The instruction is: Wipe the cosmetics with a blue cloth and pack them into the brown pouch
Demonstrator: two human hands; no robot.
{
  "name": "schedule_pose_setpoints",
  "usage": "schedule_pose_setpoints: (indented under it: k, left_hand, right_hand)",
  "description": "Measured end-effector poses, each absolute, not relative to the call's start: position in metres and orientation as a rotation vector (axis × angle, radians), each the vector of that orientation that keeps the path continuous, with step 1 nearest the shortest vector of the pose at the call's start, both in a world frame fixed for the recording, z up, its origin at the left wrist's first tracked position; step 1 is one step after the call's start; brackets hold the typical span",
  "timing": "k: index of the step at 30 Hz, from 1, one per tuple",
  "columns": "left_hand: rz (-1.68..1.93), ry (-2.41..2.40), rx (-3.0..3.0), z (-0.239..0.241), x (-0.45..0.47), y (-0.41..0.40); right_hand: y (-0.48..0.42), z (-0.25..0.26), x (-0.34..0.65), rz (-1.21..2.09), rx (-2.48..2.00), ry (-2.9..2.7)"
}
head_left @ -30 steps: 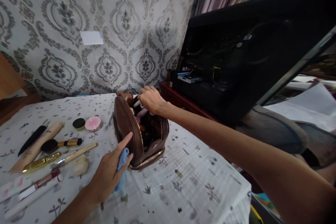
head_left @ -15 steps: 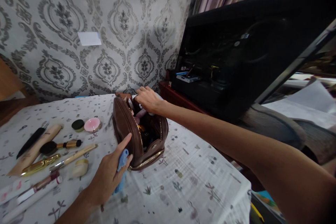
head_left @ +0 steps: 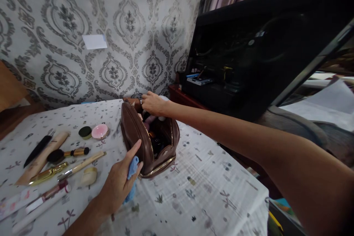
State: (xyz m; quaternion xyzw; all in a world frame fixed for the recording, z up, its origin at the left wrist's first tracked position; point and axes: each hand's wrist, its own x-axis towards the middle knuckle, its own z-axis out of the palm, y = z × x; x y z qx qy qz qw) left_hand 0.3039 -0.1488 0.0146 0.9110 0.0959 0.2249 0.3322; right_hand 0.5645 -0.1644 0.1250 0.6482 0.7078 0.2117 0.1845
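Observation:
A brown makeup bag (head_left: 134, 132) stands unzipped on the patterned cloth, with several cosmetics in its dark interior. My left hand (head_left: 117, 179) keeps a crumpled blue cloth (head_left: 132, 167) under its palm and thumb. Its index finger is stretched along the near left side of the bag. At the far end of the bag's opening is my right hand (head_left: 155, 104), its fingers curled down over the rim. A small pale bit shows by those fingertips; what they hold, if anything, is hidden.
Left of the bag lie a pink compact (head_left: 100, 131), a dark-lidded jar (head_left: 85, 132), a powder brush (head_left: 56, 156), a gold tube (head_left: 48, 173), a cream jar (head_left: 89, 176) and several other cosmetics. A large black screen (head_left: 243, 51) leans at the right; patterned wallpaper rises behind.
The whole view has shifted slightly, so the table things appear a little further right. My right hand has moved a little at the bag's far end; my left hand stays against the bag.

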Motion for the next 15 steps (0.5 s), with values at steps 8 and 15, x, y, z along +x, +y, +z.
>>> schedule_pose_setpoints:
  k: [8,15]
  left_hand:
    - [0.546,0.251,2.375,0.0129,0.303,-0.1475]
    - [0.567,0.255,2.347,0.0112,0.3031,-0.1465]
  right_hand:
    - [-0.1662,0.1244,0.5688,0.589,1.873,1.983]
    - [-0.1645,0.1202,0.5715,0.52,1.871,1.979]
